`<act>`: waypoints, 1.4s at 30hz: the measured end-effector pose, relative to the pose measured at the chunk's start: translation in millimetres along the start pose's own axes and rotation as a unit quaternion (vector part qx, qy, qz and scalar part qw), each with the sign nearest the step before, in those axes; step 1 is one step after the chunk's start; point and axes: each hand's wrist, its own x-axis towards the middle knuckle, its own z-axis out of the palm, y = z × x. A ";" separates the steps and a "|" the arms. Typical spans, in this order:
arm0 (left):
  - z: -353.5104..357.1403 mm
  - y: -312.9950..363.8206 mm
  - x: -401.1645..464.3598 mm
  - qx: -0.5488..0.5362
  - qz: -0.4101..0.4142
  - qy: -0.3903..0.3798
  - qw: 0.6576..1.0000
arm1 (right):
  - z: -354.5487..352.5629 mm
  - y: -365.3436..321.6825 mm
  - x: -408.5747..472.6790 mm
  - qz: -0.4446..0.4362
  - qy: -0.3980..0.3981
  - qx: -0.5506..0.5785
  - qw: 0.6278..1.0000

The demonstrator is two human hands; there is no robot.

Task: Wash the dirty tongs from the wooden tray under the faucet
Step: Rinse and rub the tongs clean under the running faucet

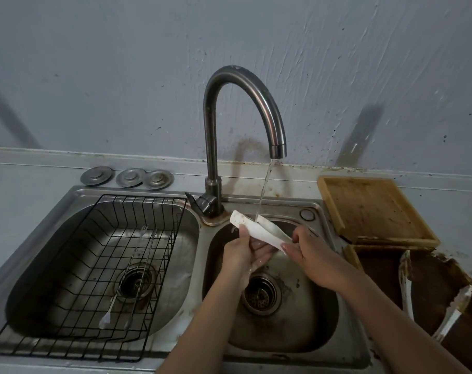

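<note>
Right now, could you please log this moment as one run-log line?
step: rinsing | left hand and right hand: gripping white plastic tongs | curved steel faucet: running | wire basket: washed utensils

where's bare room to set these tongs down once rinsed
Free: the rack around the two utensils, and the upper wooden tray. Crowded: the right basin, filled by both hands, and the lower tray with dirty tongs.
</note>
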 end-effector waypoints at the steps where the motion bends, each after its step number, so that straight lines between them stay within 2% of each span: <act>1: 1.4 -2.2 0.4 0.011 -0.005 -0.001 1.000 | -0.7 1.8 -0.9 -0.005 0.008 -0.005 1.000; 6: -6.3 -5.4 2.8 0.075 -0.005 -0.048 0.996 | -4.1 14.6 -5.8 -0.010 -0.003 -0.023 1.000; 10: -7.9 4.6 5.0 0.024 -0.006 0.045 0.999 | -6.2 18.5 -11.8 -0.016 -0.017 -0.015 1.000; 12: -2.9 4.2 2.5 0.025 -0.004 0.055 0.998 | -4.5 17.4 -13.0 -0.028 -0.012 -0.021 0.999; 18: 2.1 -4.2 -2.6 0.156 -0.001 0.029 0.987 | -4.8 22.9 -16.9 -0.037 0.010 -0.077 0.996; 22: -6.5 12.3 4.9 0.057 -0.031 0.050 0.997 | -7.5 20.9 -21.4 -0.055 0.049 -0.096 0.993; 29: -0.2 9.6 5.2 0.052 0.044 0.052 0.996 | -6.5 8.1 -17.5 -0.061 0.135 -0.194 0.970; 35: 4.0 -1.7 2.9 0.107 0.017 -0.008 0.994 | -3.5 17.4 -11.4 -0.034 0.157 -0.169 0.972; 37: -0.7 5.4 5.7 0.081 0.013 -0.019 0.996 | -4.3 19.7 -11.6 -0.018 0.163 -0.155 0.974; 42: -8.9 24.5 10.0 -0.014 0.059 0.030 0.998 | -2.5 15.6 -11.3 -0.005 0.172 -0.139 0.975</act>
